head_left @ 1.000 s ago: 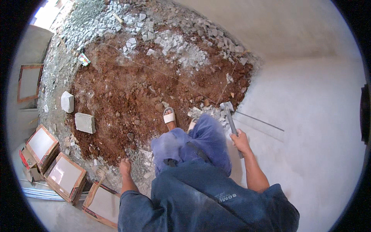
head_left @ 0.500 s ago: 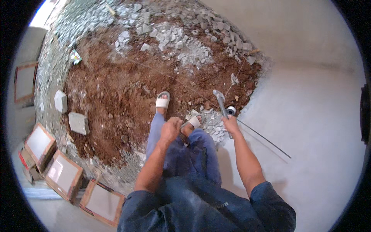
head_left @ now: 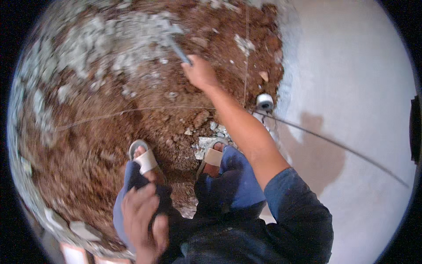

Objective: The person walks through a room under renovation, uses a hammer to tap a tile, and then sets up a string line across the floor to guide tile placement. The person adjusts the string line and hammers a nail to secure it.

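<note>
My right hand (head_left: 202,72) reaches far forward, its fingers wrapped round the handle of a hammer (head_left: 179,50). The hammer's blurred head lies over pale rubble and reddish-brown soil (head_left: 171,88), and I cannot tell whether it touches them. In front of my left thigh, my left hand (head_left: 143,215) hangs smeared by motion, fingers and thumb apart, nothing seen in it. A thin string (head_left: 165,107) crosses the soil and passes behind my right forearm. Another string (head_left: 246,57) runs away from me, beyond that forearm.
A white spool (head_left: 264,101) stands at the soil's right edge. Beside it, a long thin rod (head_left: 343,145) stretches over the smooth pale floor (head_left: 351,66). Broken stones (head_left: 88,48) cover the far left. My sandalled feet stand on soil and chips. Pale blocks (head_left: 83,231) lie lower left.
My right hand has swung the hammer forward and left, from beside the spool to over the rubble. My left hand has dropped back and opened. The view has shifted.
</note>
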Demonstrator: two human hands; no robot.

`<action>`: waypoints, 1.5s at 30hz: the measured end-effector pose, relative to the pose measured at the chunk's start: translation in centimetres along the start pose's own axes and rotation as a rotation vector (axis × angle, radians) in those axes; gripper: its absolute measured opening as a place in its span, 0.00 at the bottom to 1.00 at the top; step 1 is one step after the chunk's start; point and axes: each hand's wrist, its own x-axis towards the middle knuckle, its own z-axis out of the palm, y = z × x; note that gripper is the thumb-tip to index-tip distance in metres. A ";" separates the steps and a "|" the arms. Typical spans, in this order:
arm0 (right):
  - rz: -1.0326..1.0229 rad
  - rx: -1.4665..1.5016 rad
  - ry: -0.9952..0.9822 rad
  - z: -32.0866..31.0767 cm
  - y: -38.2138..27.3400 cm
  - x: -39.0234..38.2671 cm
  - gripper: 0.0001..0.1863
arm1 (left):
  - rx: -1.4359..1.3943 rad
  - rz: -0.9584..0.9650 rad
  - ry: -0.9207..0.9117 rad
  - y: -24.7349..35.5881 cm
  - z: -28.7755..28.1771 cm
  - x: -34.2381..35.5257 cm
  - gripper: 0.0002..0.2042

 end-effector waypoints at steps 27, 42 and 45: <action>0.207 0.546 0.847 -13.6 30.4 -13.7 0.42 | -0.111 0.178 -0.677 -7.3 35.1 22.7 0.20; -0.124 0.447 0.129 -16.9 24.5 -6.7 0.40 | -0.243 0.087 -0.415 -3.4 41.5 22.6 0.31; -0.209 0.253 0.153 -15.8 24.7 -6.3 0.36 | -0.260 0.030 -0.286 -4.4 41.7 21.0 0.29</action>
